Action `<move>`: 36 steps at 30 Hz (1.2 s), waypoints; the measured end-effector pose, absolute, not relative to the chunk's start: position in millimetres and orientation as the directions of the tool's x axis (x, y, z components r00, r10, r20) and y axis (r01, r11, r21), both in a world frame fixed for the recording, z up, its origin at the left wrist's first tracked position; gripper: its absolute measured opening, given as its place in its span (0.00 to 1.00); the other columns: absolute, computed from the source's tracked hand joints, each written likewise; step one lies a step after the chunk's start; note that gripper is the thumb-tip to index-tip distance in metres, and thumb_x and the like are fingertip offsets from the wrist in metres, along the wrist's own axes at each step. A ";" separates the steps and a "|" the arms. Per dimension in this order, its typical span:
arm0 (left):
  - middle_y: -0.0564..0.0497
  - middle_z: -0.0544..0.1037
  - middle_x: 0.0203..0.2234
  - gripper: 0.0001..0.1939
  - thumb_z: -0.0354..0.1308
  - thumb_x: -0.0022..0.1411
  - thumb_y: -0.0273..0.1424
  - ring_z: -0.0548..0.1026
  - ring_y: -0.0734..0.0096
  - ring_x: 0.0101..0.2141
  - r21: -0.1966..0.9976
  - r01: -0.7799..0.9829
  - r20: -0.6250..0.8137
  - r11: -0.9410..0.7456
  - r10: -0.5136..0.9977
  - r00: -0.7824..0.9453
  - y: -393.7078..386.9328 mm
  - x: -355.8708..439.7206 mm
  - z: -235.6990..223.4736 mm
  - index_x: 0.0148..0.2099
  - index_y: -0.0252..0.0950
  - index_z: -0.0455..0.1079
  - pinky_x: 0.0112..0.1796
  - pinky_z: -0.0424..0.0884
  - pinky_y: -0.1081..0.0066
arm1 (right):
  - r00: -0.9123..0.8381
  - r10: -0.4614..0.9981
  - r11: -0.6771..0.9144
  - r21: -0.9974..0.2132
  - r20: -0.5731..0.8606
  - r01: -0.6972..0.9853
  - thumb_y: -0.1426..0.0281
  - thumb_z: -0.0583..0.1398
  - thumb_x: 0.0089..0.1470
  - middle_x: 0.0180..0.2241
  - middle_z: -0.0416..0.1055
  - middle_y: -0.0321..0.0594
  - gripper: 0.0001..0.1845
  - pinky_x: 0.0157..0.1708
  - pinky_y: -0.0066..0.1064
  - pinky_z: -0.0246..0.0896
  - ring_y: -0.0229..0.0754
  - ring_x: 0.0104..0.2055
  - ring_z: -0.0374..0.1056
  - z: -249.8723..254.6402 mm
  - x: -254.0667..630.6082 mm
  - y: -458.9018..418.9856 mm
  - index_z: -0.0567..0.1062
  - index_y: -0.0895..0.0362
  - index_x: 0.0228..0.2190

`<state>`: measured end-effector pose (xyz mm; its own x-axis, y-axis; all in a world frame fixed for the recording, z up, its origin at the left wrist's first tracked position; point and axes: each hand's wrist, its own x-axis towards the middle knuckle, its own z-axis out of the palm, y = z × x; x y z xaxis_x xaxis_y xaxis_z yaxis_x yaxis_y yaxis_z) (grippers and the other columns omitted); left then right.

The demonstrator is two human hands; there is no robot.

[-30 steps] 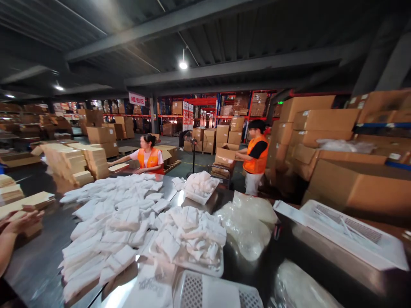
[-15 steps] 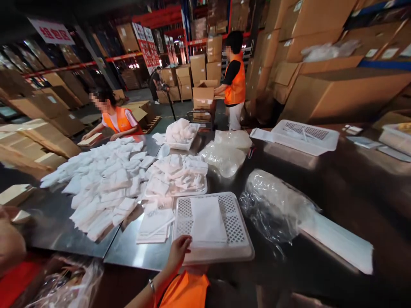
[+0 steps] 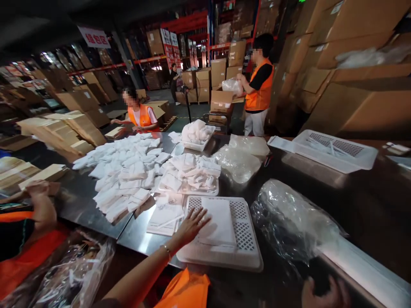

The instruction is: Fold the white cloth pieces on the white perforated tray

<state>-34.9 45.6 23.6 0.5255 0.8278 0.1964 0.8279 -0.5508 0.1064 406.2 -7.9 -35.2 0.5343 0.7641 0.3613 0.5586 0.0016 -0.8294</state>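
At bottom centre, the left hand (image 3: 192, 225) has slid from the near rim of the perforated tray (image 3: 247, 239) onto the white sheet stack (image 3: 220, 222), fingers spread flat, gripping nothing. The right hand (image 3: 316, 293) (bottom right, dark, cut off) cannot be read. Just beyond, a crinkled plastic bag (image 3: 289, 216); further back, loose white packets (image 3: 128, 175) and a worker in an orange vest (image 3: 141, 116).

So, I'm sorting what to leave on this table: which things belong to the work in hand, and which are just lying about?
In hand:
left hand, spread flat
white sheet under its fingers
perforated tray holding it
right hand, low, dim

Lying about:
pile of white packets
clear plastic bag
far tray
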 end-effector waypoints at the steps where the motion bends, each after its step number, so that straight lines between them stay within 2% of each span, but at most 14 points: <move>1: 0.46 0.52 0.67 0.31 0.46 0.64 0.22 0.48 0.59 0.66 0.049 0.773 0.180 -0.632 0.767 0.616 56.1 -30.7 27.1 0.68 0.42 0.50 0.64 0.44 0.49 | 0.382 0.796 0.140 -0.757 0.469 0.638 0.62 0.63 0.47 0.64 0.54 0.41 0.28 0.64 0.54 0.44 0.54 0.68 0.43 -27.1 386.6 13.4 0.70 0.44 0.52; 3: 0.44 0.53 0.67 0.30 0.46 0.67 0.26 0.48 0.58 0.66 -0.023 0.675 0.148 -0.737 0.665 0.732 74.2 -22.7 30.5 0.69 0.40 0.48 0.64 0.43 0.50 | -0.154 0.831 0.487 -0.564 0.535 0.667 0.73 0.58 0.48 0.60 0.63 0.37 0.25 0.63 0.47 0.47 0.49 0.65 0.52 -6.6 340.8 58.3 0.74 0.43 0.48; 5: 0.42 0.57 0.65 0.27 0.46 0.68 0.29 0.53 0.56 0.65 -0.058 0.615 0.116 -0.786 0.607 0.786 86.5 -18.0 28.0 0.68 0.37 0.51 0.63 0.45 0.52 | -0.671 0.646 0.756 -0.430 0.365 0.494 0.82 0.50 0.48 0.57 0.67 0.36 0.32 0.63 0.46 0.46 0.43 0.63 0.57 13.3 296.6 98.1 0.73 0.45 0.50; 7: 0.42 0.62 0.62 0.25 0.46 0.69 0.30 0.58 0.56 0.62 -0.070 0.588 0.098 -0.806 0.581 0.808 92.9 -17.8 20.3 0.67 0.36 0.54 0.62 0.49 0.53 | -0.879 0.397 0.913 -0.214 0.266 0.348 0.84 0.47 0.51 0.57 0.67 0.42 0.33 0.62 0.47 0.50 0.43 0.61 0.58 25.5 264.6 126.5 0.69 0.51 0.55; 10: 0.45 0.64 0.62 0.25 0.46 0.69 0.32 0.60 0.56 0.61 -0.063 0.574 0.132 -0.816 0.564 0.816 95.3 -22.8 4.7 0.66 0.38 0.55 0.62 0.51 0.54 | -0.959 0.195 0.978 0.038 0.205 0.207 0.82 0.48 0.57 0.53 0.69 0.50 0.27 0.59 0.46 0.57 0.46 0.58 0.64 24.2 246.9 147.6 0.69 0.58 0.55; 14: 0.48 0.62 0.63 0.24 0.45 0.70 0.33 0.58 0.59 0.63 -0.011 0.580 0.175 -0.815 0.569 0.803 96.2 -27.1 -8.9 0.66 0.42 0.57 0.63 0.49 0.54 | -0.962 0.084 0.970 0.199 0.259 0.139 0.81 0.48 0.59 0.51 0.72 0.49 0.23 0.55 0.42 0.65 0.46 0.55 0.67 6.2 257.1 157.0 0.71 0.61 0.53; 17: 0.45 0.61 0.63 0.26 0.49 0.68 0.33 0.56 0.58 0.64 0.018 0.575 0.181 -0.818 0.569 0.802 96.0 -26.7 -10.2 0.67 0.40 0.55 0.63 0.49 0.53 | -0.961 0.022 0.961 0.261 0.277 0.098 0.80 0.50 0.59 0.52 0.71 0.50 0.22 0.52 0.45 0.67 0.48 0.55 0.66 -0.5 265.5 160.8 0.69 0.61 0.54; 22: 0.45 0.63 0.62 0.22 0.49 0.69 0.36 0.57 0.57 0.64 0.018 0.521 0.288 -0.853 0.503 0.815 84.9 -27.2 -7.3 0.63 0.40 0.62 0.63 0.47 0.50 | -0.943 0.059 0.982 0.150 0.327 0.113 0.78 0.53 0.59 0.56 0.67 0.47 0.24 0.59 0.52 0.57 0.48 0.63 0.56 1.2 270.4 156.9 0.68 0.52 0.55; 26: 0.45 0.69 0.58 0.19 0.44 0.71 0.32 0.61 0.64 0.62 0.009 0.499 0.355 -0.866 0.469 0.809 73.4 -27.9 -6.4 0.59 0.36 0.66 0.64 0.50 0.57 | -0.946 0.044 0.991 0.109 0.320 0.083 0.78 0.52 0.60 0.57 0.65 0.46 0.26 0.61 0.47 0.56 0.46 0.64 0.53 -2.5 275.4 145.3 0.63 0.55 0.59; 28: 0.45 0.70 0.58 0.18 0.44 0.71 0.31 0.63 0.64 0.61 0.040 0.474 0.358 -0.879 0.456 0.815 71.2 -27.2 -7.7 0.58 0.35 0.67 0.64 0.51 0.58 | -0.948 0.081 0.996 0.021 0.306 0.092 0.78 0.50 0.60 0.56 0.66 0.44 0.26 0.61 0.45 0.56 0.44 0.63 0.56 -7.2 279.1 140.4 0.63 0.55 0.59; 30: 0.44 0.71 0.56 0.18 0.45 0.71 0.32 0.65 0.63 0.59 0.125 0.443 0.362 -0.888 0.457 0.812 70.5 -25.9 -10.6 0.56 0.34 0.68 0.63 0.52 0.59 | -0.936 0.170 0.979 -0.158 0.308 0.126 0.76 0.49 0.60 0.55 0.68 0.43 0.26 0.61 0.43 0.56 0.43 0.60 0.60 -11.3 282.3 136.8 0.65 0.54 0.58; 32: 0.42 0.74 0.53 0.17 0.47 0.69 0.33 0.68 0.62 0.57 0.274 0.424 0.397 -0.863 0.504 0.767 68.8 -24.1 -14.2 0.55 0.33 0.69 0.62 0.55 0.59 | -0.887 0.358 0.884 -0.412 0.290 0.222 0.70 0.51 0.60 0.53 0.70 0.44 0.23 0.59 0.41 0.59 0.45 0.57 0.65 -12.6 283.1 134.1 0.69 0.54 0.55; 34: 0.42 0.76 0.50 0.18 0.46 0.68 0.33 0.71 0.61 0.54 0.475 0.432 0.431 -0.767 0.630 0.646 64.3 -21.4 -16.4 0.54 0.34 0.69 0.59 0.60 0.59 | -0.753 0.632 0.633 -0.684 0.185 0.363 0.61 0.54 0.57 0.49 0.73 0.46 0.21 0.55 0.41 0.65 0.49 0.52 0.70 -11.1 279.9 131.5 0.76 0.54 0.48; 36: 0.42 0.77 0.46 0.18 0.44 0.67 0.32 0.73 0.61 0.49 0.669 0.460 0.406 -0.584 0.805 0.432 57.4 -17.4 -16.0 0.53 0.35 0.69 0.53 0.67 0.60 | -0.577 0.816 0.347 -0.833 0.042 0.431 0.53 0.57 0.52 0.42 0.77 0.48 0.23 0.49 0.42 0.69 0.53 0.46 0.74 -8.9 272.7 129.3 0.81 0.54 0.40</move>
